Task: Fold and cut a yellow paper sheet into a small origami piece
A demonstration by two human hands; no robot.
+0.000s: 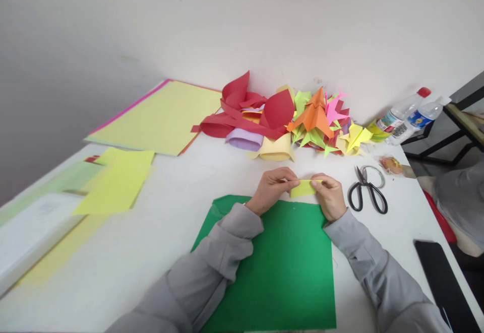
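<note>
A small folded piece of yellow paper (303, 188) is held between my two hands, just above the far edge of a green sheet (287, 262). My left hand (273, 188) pinches its left end between thumb and fingers. At the right end, my right hand (331, 195) grips the same paper, thumb on the near side. Both sleeves are grey, and the left forearm crosses the left side of the green sheet. Black-handled scissors (367, 192) lie to the right of my right hand, beside a roll of clear tape (374, 176).
Behind are red paper shapes (278, 114), an orange folded paper (313, 114) and two bottles (389, 121). Large yellow sheets (162, 116) lie back left, smaller yellow sheets (121, 182) nearer. A black phone (446, 282) lies right; a person (461, 202) sits beyond.
</note>
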